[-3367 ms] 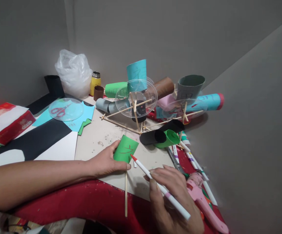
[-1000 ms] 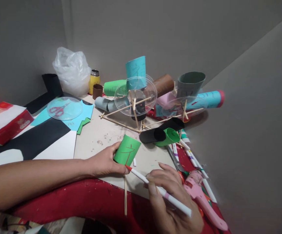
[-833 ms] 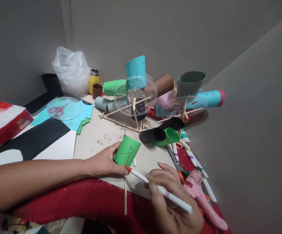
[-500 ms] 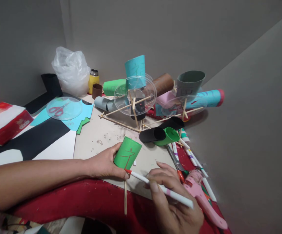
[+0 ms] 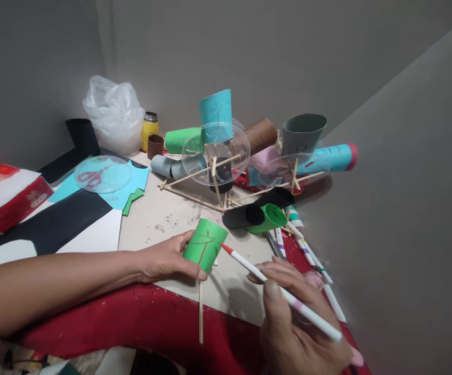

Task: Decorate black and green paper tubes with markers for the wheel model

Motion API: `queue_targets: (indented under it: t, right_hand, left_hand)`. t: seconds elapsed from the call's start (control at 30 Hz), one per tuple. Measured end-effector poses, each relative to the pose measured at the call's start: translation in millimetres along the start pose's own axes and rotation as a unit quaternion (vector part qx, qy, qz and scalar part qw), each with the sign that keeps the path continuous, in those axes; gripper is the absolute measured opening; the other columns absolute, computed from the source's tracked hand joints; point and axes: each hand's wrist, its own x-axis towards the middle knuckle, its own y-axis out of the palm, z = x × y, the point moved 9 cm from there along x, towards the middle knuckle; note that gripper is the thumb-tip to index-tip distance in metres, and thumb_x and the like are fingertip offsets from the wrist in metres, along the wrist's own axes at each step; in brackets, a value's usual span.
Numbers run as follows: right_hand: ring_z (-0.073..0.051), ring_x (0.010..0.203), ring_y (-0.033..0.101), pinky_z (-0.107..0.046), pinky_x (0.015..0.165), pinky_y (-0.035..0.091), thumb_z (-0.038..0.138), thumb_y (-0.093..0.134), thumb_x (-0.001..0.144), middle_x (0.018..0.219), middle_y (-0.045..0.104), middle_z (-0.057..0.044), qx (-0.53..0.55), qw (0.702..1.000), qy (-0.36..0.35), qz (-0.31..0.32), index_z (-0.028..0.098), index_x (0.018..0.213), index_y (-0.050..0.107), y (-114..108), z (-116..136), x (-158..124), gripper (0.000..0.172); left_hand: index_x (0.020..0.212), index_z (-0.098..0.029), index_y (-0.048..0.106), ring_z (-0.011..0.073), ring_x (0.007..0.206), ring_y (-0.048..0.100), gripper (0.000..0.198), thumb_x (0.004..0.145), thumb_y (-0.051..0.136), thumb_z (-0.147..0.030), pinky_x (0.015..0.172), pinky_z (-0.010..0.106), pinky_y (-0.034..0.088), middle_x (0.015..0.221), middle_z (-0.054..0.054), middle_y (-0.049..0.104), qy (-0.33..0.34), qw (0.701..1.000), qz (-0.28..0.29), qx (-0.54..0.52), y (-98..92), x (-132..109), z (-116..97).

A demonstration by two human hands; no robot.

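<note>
A green paper tube (image 5: 212, 256) with reddish-brown strokes drawn on its side is gripped in my left hand (image 5: 171, 259), thumb across its lower front. A thin wooden stick (image 5: 201, 317) juts down below the tube over the table edge. My right hand (image 5: 300, 317) pinches a white felt-tip pen (image 5: 255, 271) with a red tip. The tip is at the tube's right edge; whether it touches I cannot tell. Behind stands a wheel-like frame of wooden sticks (image 5: 189, 178) and clear plastic discs (image 5: 245, 151), with a blue paper tube (image 5: 216, 112) at the top.
Black tubes (image 5: 243, 216) and a green tube (image 5: 268, 217) lie before the frame. Several pens (image 5: 333, 302) line the right edge by the wall. At left are a red-and-white box (image 5: 23, 200), black paper (image 5: 70, 219), red scissors (image 5: 89, 178) and a plastic bag (image 5: 112, 114).
My right hand has moved the pen tip up and right from the tube's bottom to its right edge. The drawn strokes look longer on the left. My left hand has hardly moved.
</note>
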Motion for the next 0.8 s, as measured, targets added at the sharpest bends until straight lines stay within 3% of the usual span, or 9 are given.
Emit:
queue_targets:
  t: [0.27, 0.8]
  right_hand:
    - [-0.02, 0.086, 0.071, -0.044, 0.09, 0.056, 0.007, 0.066, 0.087, 0.088, 0.073, -0.002, -0.019, 0.999, -0.033, 0.008, 0.019, 0.098, 0.069, 1.3, -0.2, -0.4, 0.017]
    - [-0.02, 0.086, 0.071, -0.044, 0.096, 0.051, 0.004, 0.064, 0.087, 0.088, 0.072, -0.002, -0.023, 0.997, -0.048, 0.054, 0.019, 0.104, 0.067, 7.5, 1.1, -2.1, 0.023]
  left_hand:
    - [0.122, -0.017, 0.056, 0.0164, 0.082, 0.061, 0.078, 0.053, 0.092, -0.019, 0.078, 0.031, 0.044, 0.094, 0.004, 0.067, -0.019, 0.998, 0.011, -0.06, 1.4, 0.9, 3.1]
    - [0.116, -0.017, 0.06, 0.0212, 0.09, 0.067, 0.068, 0.055, 0.09, -0.017, 0.086, 0.035, 0.047, 0.093, 0.007, 0.068, -0.03, 0.997, 0.025, -0.072, 3.1, 1.9, 4.4]
